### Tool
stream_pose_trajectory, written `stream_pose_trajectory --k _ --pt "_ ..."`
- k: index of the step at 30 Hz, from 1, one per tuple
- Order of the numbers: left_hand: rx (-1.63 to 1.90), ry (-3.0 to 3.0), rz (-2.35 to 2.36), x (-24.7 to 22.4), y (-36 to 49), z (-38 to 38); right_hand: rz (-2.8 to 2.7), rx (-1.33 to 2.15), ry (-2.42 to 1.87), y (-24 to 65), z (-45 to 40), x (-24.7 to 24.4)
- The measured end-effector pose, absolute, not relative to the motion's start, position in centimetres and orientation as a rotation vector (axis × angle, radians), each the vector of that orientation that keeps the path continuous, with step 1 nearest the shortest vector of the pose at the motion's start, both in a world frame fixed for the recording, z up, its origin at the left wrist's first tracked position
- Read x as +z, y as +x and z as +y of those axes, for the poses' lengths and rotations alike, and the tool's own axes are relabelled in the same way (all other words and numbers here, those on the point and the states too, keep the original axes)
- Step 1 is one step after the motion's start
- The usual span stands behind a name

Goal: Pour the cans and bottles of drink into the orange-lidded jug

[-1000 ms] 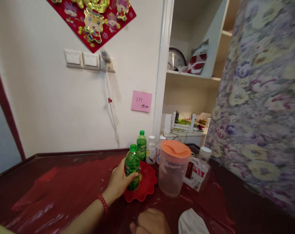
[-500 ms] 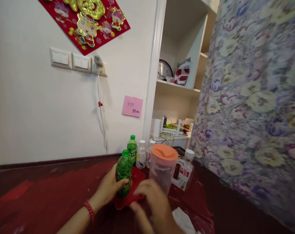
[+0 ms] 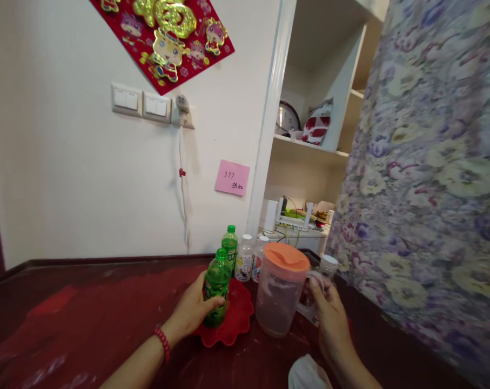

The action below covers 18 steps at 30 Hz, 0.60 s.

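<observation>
My left hand (image 3: 198, 305), with a red bead bracelet on its wrist, is closed around a green plastic bottle (image 3: 218, 283) with a green cap. The bottle stands upright on a red scalloped plate (image 3: 240, 319). To its right is a clear plastic pitcher (image 3: 279, 302) with an orange lid (image 3: 286, 256), upright on the table. My right hand (image 3: 329, 308) has its fingers around the pitcher's handle, partly hiding it. Behind my right hand stands a clear bottle with a white cap (image 3: 329, 263), mostly covered.
Behind the plate stand a second green bottle (image 3: 229, 243) and two white-capped bottles (image 3: 245, 259). A white cloth or tissue (image 3: 307, 373) lies at the front edge of view. A floral curtain (image 3: 431, 205) hangs at the right; shelves with a router (image 3: 293, 221) are behind.
My right hand has moved right, from in front of the pitcher to its handle, and closed there. My left hand still holds the green bottle. The view has shifted slightly left.
</observation>
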State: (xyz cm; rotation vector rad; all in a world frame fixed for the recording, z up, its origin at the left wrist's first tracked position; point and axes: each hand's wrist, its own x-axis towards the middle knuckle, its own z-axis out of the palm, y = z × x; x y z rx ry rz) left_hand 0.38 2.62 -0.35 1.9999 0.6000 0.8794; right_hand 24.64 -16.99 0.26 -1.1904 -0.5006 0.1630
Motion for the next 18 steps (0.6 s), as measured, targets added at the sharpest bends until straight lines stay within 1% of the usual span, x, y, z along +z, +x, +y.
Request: stream_pose_trajectory --k 3,7,18 --pt "0.882 1.996 0.621 -0.4 0.3 2.6 -0.475 0.233 -1.142 24.7 -16.6 -1.0" --pt "0.87 1.997 0.632 -0.4 0.3 2.5 -0.409 0.227 -1.07 24.7 -16.4 -2.0" --pt "0.86 2.024 0.665 -0.9 0.3 2.7 -0.352 0.166 -0.983 23.9 -15.5 -1.2"
